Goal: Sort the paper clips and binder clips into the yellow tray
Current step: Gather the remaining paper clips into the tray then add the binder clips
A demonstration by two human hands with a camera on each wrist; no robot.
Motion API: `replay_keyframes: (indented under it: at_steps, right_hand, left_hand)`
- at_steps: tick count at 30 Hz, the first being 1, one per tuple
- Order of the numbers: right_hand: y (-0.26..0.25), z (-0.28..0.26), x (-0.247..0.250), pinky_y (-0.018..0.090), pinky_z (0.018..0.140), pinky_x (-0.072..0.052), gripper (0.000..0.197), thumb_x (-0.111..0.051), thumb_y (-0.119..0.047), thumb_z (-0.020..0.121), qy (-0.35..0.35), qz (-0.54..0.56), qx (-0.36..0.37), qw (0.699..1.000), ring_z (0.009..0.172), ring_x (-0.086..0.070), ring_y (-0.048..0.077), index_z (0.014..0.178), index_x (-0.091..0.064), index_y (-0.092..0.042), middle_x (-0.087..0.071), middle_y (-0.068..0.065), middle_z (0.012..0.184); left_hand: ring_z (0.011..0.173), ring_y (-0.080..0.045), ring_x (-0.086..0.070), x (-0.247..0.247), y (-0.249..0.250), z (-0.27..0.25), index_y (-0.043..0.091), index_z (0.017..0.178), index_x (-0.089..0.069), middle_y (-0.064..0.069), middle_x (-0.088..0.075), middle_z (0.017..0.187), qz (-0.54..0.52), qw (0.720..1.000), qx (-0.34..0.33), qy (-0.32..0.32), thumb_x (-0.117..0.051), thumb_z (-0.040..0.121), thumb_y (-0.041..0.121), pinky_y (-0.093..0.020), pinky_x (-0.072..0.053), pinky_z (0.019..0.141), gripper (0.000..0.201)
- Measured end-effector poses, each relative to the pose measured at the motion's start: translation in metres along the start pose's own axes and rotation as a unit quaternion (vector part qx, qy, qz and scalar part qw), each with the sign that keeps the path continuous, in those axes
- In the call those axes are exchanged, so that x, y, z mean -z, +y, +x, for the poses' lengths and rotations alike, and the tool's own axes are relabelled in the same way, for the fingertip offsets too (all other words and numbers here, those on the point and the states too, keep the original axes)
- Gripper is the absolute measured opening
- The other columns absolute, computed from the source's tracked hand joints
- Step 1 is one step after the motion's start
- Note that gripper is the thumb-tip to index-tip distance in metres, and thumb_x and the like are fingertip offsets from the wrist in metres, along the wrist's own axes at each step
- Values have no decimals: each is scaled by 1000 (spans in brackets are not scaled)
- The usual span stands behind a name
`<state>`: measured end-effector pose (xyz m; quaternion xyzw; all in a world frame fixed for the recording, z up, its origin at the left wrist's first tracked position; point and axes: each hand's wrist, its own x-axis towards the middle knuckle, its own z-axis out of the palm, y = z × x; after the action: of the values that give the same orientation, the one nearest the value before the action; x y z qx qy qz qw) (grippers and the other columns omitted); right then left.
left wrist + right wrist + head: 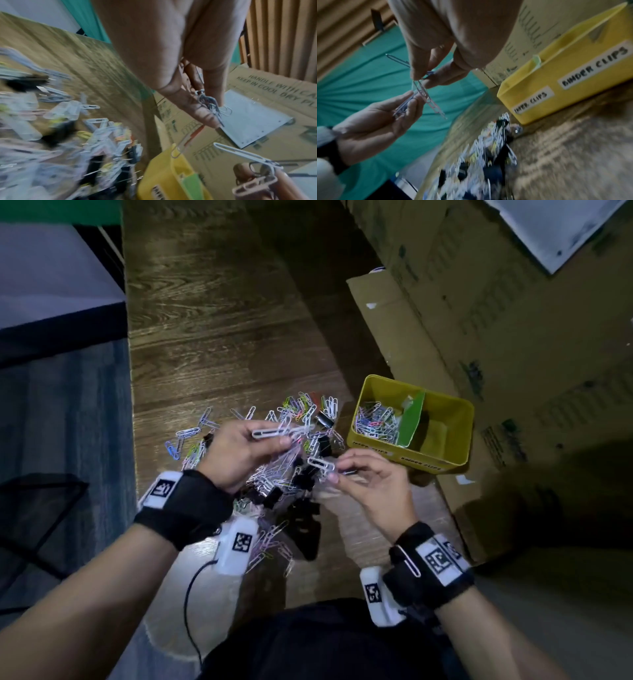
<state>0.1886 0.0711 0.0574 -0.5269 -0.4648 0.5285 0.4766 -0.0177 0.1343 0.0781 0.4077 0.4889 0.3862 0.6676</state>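
A mixed pile (291, 474) of white and coloured paper clips and black binder clips (323, 419) lies on the wooden table (222, 337). My left hand (274, 436) is raised over the pile and grips a bunch of paper clips (211, 105), with a white one sticking out. My right hand (335, 472) pinches a white paper clip (322, 464) close beside the left hand's bunch. The yellow tray (457, 422) stands to the right of the pile, split by a green divider (412, 419). Its left compartment holds paper clips (376, 421). The tray's front (556, 81) is labelled "PAPER CLIPS" and "BINDER CLIPS".
Cardboard boxes (513, 337) line the right side, right behind the tray. A white board (555, 227) lies on them at the back. The table's left edge (129, 371) drops to a blue floor. A loose paper clip (409, 563) hangs on my right wrist strap.
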Motion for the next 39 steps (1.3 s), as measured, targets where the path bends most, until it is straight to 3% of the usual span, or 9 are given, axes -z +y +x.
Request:
replay_keyframes:
  at_steps: [9, 13, 16, 19, 23, 29, 34, 37, 39]
  right_hand:
    - [-29, 68, 92, 24, 82, -50, 24, -76, 8, 69, 66, 13, 85, 994, 88, -63, 12, 82, -71, -13, -66, 3, 90]
    - [-12, 97, 111, 18, 80, -50, 21, -74, 7, 72, 74, -29, 37, 996, 84, -62, 3, 82, -69, -10, -63, 9, 92]
    - [6, 114, 112, 24, 81, -52, 18, -76, 2, 72, 88, -58, 24, 994, 83, -62, 7, 80, -69, -11, -63, 9, 92]
    - [19, 126, 107, 38, 86, -53, 13, -79, -7, 72, 85, -146, 18, 985, 86, -63, 18, 80, -71, -12, -66, 4, 90]
    - [27, 131, 97, 32, 88, -52, 13, -75, -16, 78, 10, -350, -22, 937, 89, -61, 13, 90, -72, -12, -67, 5, 103]
    - [18, 114, 76, 33, 98, -42, 26, -69, -23, 84, -94, -537, 17, 838, 112, -57, 22, 109, -69, -15, -61, 6, 124]
    - [17, 74, 30, 25, 84, -45, 17, -66, -24, 86, 15, -445, 89, 891, 94, -60, 16, 101, -70, -16, -66, 3, 103]
    - [28, 29, -11, 22, 72, -46, 20, -68, -24, 85, -152, -411, 67, 896, 78, -56, 8, 104, -69, -18, -64, -2, 93]
    - [50, 4, -35, 23, 71, -46, 30, -68, -26, 85, -312, -450, 10, 837, 79, -53, 5, 115, -64, -23, -64, -2, 100]
  left_hand:
    - [61, -17, -63, -117, -8, 115, 11, 80, -72, -5, -72, 69, 92, 996, 23, -6, -76, 70, 3, -32, -53, 67, 14]
    - [64, -8, -57, -140, -33, 137, 13, 99, -71, 3, -66, 79, 414, 908, 40, -57, -74, 77, 24, -12, -41, 56, 25]
    - [78, -12, -57, -143, -35, 134, 17, 113, -66, -2, -68, 95, 486, 871, 36, -66, -67, 80, 17, -16, -38, 66, 33]
    - [81, -13, -62, -132, -35, 123, 17, 109, -67, -4, -70, 97, 408, 912, 4, -33, -65, 83, 14, -20, -45, 72, 26]
    - [85, -22, -67, -95, -34, 89, 25, 94, -65, -9, -69, 92, 247, 969, 24, 12, -63, 85, 7, -33, -56, 75, 20]
    - [73, -16, -65, 0, -47, 14, 18, 87, -67, -3, -70, 81, 339, 936, 93, 19, -67, 83, 13, -32, -54, 71, 6]
    - [69, -11, -65, 83, -81, -44, 32, 76, -64, 4, -70, 76, 487, 867, 105, 11, -69, 80, 15, -24, -48, 66, 19]
    - [80, -21, -62, 102, -105, -74, 21, 96, -67, -5, -66, 91, 572, 810, 105, 69, -64, 81, 17, -27, -47, 71, 16]
    - [88, -28, -61, 100, -122, -88, 15, 108, -61, -11, -59, 99, 578, 802, 122, 84, -62, 83, 21, -32, -49, 79, 25]
